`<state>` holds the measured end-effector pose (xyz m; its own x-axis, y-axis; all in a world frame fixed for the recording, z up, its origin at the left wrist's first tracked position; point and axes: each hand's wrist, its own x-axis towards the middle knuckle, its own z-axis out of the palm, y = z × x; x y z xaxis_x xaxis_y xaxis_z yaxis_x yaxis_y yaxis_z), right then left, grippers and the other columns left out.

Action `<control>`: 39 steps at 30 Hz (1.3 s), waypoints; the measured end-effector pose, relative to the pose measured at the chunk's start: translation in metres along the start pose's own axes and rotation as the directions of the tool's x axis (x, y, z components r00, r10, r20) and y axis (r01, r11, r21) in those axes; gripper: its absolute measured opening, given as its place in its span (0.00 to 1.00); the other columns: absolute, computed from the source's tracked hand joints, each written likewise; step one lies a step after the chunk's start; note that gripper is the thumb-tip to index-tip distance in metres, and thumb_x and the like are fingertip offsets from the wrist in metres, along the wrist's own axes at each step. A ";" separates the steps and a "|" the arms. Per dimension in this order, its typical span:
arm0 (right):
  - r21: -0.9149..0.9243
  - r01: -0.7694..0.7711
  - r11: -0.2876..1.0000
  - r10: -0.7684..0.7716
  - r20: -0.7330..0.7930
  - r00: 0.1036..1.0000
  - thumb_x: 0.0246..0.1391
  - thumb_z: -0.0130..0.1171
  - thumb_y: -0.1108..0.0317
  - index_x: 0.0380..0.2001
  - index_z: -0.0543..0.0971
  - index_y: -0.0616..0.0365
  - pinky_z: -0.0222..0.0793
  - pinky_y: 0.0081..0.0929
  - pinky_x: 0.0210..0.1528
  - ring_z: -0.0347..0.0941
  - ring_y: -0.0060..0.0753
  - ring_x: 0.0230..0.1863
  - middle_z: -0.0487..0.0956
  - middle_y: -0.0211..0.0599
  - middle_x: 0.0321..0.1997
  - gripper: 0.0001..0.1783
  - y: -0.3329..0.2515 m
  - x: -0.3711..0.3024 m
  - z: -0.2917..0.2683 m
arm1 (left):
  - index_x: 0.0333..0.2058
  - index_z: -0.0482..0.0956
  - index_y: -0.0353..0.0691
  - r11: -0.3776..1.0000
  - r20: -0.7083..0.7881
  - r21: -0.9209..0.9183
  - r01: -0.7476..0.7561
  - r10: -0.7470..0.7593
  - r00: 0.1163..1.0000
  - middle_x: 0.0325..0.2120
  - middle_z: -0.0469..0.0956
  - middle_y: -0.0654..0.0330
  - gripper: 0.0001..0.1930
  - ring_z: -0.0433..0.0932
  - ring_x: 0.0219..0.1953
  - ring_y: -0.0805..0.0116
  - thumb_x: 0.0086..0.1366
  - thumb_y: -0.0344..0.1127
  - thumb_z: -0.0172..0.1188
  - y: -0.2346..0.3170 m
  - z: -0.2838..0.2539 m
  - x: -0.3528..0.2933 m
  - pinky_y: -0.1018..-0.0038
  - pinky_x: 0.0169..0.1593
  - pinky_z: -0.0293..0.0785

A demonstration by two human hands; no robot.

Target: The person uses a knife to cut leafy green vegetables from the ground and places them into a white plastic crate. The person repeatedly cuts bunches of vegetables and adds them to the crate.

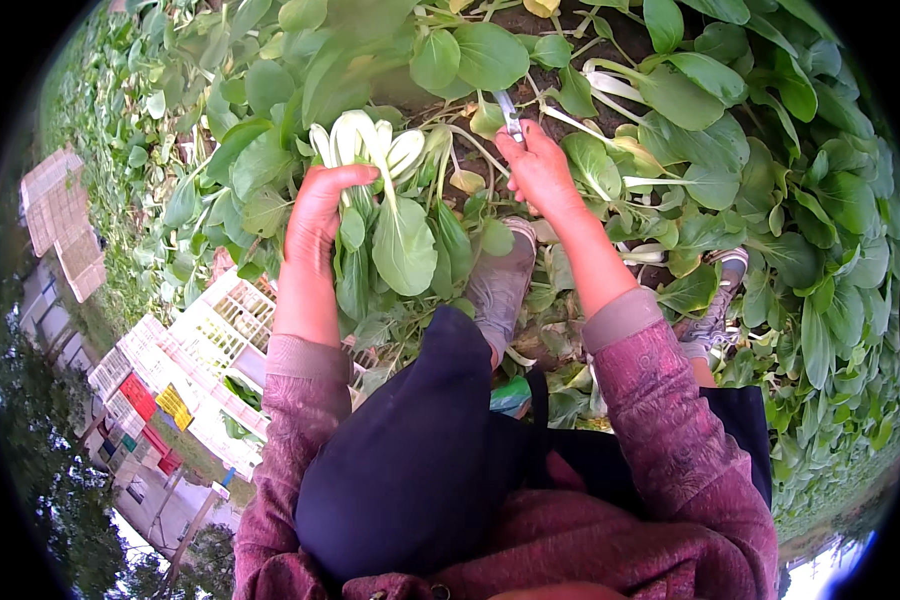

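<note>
My left hand (pixel 317 212) is closed round a bunch of bok choy (pixel 406 245). Its pale stem bases point up and away from me, and green leaves hang below my thumb. In my right hand (pixel 547 172), a small knife (pixel 511 116) is gripped with the blade pointing up and to the left, near the soil; my fist hides most of the handle. The hands are apart, with loose stems and yellowing leaves between them. Just right of the knife lies a bok choy plant (pixel 615 88) with a white stem, close to several cut leaves.
Bok choy plants (pixel 840 200) grow thickly on the right and far side. My grey shoe (pixel 497 285) stands among the leaves, and the other shoe (pixel 715 300) is farther right. White plastic crates (pixel 220 325) stand at the left, with red cloth (pixel 138 397) beyond.
</note>
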<state>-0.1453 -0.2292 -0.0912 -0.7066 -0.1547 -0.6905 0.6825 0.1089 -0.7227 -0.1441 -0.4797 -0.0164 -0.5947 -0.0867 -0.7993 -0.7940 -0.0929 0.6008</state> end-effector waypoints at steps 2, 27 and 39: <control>-0.108 0.165 0.980 -0.166 -0.004 0.986 0.57 0.49 0.60 0.39 0.70 0.57 0.67 0.36 0.24 0.73 0.41 0.21 0.76 0.40 0.24 0.13 0.006 -0.005 0.004 | 0.40 0.77 0.30 0.997 0.044 0.075 0.022 -0.025 0.999 0.32 0.80 0.56 0.21 0.78 0.30 0.68 0.43 0.26 0.65 0.003 -0.003 -0.003 0.73 0.35 0.75; -0.686 0.356 0.635 -0.133 0.357 0.925 0.50 0.48 0.63 0.38 0.74 0.65 0.69 0.45 0.44 0.74 0.55 0.42 0.78 0.56 0.38 0.17 -0.002 0.031 0.004 | 0.39 0.79 0.32 0.954 0.002 0.293 -0.063 0.066 0.998 0.34 0.80 0.60 0.20 0.78 0.35 0.71 0.42 0.23 0.64 -0.008 0.020 -0.014 0.75 0.44 0.71; -0.732 0.288 0.617 -0.015 0.356 0.934 0.46 0.50 0.66 0.36 0.77 0.65 0.71 0.41 0.44 0.76 0.52 0.42 0.79 0.54 0.38 0.17 -0.012 0.020 0.007 | 0.41 0.77 0.31 0.982 0.009 0.187 -0.019 0.018 1.000 0.34 0.80 0.57 0.24 0.78 0.34 0.67 0.40 0.26 0.65 -0.020 0.001 -0.013 0.73 0.42 0.73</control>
<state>-0.1658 -0.2404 -0.0960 -0.6037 -0.4955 -0.6245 0.0807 0.7414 -0.6662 -0.1205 -0.4759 -0.0186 -0.6099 -0.0797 -0.7885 -0.7920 0.0956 0.6030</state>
